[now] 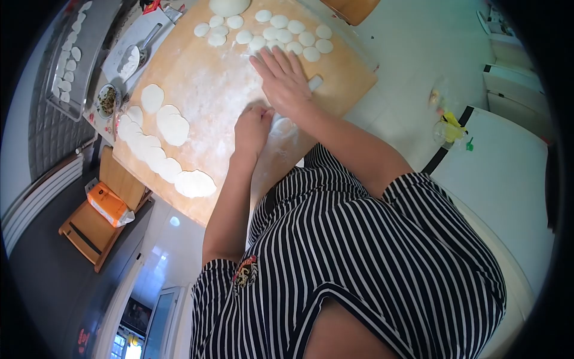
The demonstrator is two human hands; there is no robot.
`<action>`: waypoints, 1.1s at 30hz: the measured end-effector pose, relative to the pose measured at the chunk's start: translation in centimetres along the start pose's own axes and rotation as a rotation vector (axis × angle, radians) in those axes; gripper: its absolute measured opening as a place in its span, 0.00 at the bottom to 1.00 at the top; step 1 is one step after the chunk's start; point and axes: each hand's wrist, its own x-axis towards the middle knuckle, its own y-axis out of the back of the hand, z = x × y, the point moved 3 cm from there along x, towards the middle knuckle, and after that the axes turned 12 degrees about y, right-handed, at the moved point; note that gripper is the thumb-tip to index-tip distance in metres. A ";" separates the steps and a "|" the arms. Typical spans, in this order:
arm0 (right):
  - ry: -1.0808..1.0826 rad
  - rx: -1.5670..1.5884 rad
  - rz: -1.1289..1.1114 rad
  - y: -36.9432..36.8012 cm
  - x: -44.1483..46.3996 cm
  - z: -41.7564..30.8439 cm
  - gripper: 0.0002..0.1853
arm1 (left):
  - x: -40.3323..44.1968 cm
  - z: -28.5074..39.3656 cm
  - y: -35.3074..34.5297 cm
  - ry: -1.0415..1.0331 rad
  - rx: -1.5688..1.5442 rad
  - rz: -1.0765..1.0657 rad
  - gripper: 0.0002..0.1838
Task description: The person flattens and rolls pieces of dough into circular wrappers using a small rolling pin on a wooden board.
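Observation:
My right hand (284,84) lies with its fingers stretched out on the floured wooden board (209,72). The pale end of a rolling pin (315,82) sticks out beside its palm; the rest is hidden beneath. My left hand (252,128) is closed just below and to the left, its fingertips beside a whitish floury piece (282,127). What the left fingers hold is hidden. Several small flattened dough pieces (278,22) lie beyond the right hand. Rolled-out dough wrappers (173,125) lie at the board's left side, some overlapping in a row (143,146).
A larger dough lump (229,6) sits at the board's far edge. To the left are a bowl of filling (107,100), a container of flour with a handle (133,60) and a tray (81,54) with rows of white pieces. A wooden chair (89,230) holds an orange package (109,203).

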 end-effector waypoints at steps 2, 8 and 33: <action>-0.028 -0.025 0.015 -0.2 -0.4 -0.2 0.30 | 0.2 0.6 0.3 -0.235 0.068 0.088 0.13; -0.029 0.024 -0.031 1.7 -11.2 -0.5 0.31 | -1.9 -2.4 0.8 0.105 -0.043 -0.118 0.16; -0.076 -0.066 -0.049 -0.1 -5.8 -2.1 0.31 | -1.4 -3.3 2.0 -0.177 0.209 0.204 0.12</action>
